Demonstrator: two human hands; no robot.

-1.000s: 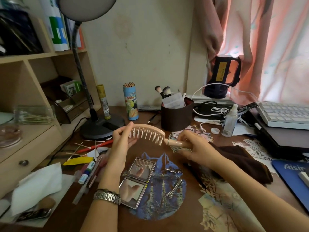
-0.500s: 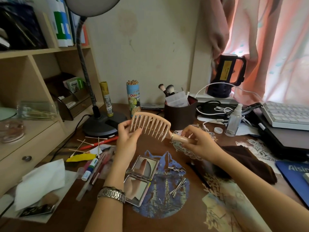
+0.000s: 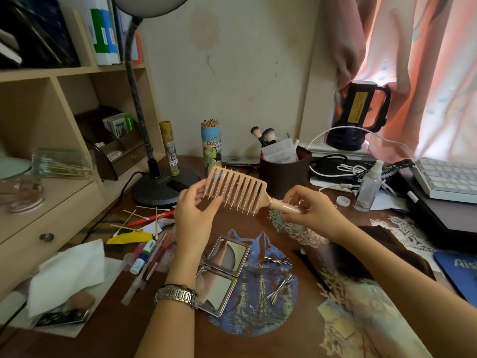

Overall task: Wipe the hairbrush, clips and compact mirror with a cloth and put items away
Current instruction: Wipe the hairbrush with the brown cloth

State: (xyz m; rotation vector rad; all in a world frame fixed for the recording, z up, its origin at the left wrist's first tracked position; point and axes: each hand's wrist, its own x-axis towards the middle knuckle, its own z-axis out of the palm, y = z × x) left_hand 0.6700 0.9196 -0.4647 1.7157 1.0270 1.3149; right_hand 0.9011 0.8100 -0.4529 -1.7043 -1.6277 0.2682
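I hold a peach vented hairbrush in the air above the desk, its back turned toward me and its bristles pointing away and down. My right hand pinches its handle. My left hand grips the head's left end with thumb and fingers. Below them an open square compact mirror lies on the desk. Several metal hair clips lie to its right. A dark brown cloth lies under my right forearm.
A brown cup with makeup brushes stands behind the brush, next to a pencil tube and a lamp base. Cotton swabs, pens and a white tissue litter the left. A spray bottle, cables and a keyboard sit right.
The hairbrush has risen and rotated, from bristles hanging downward to its slotted back facing me. Both hands lifted with it and kept their hold.
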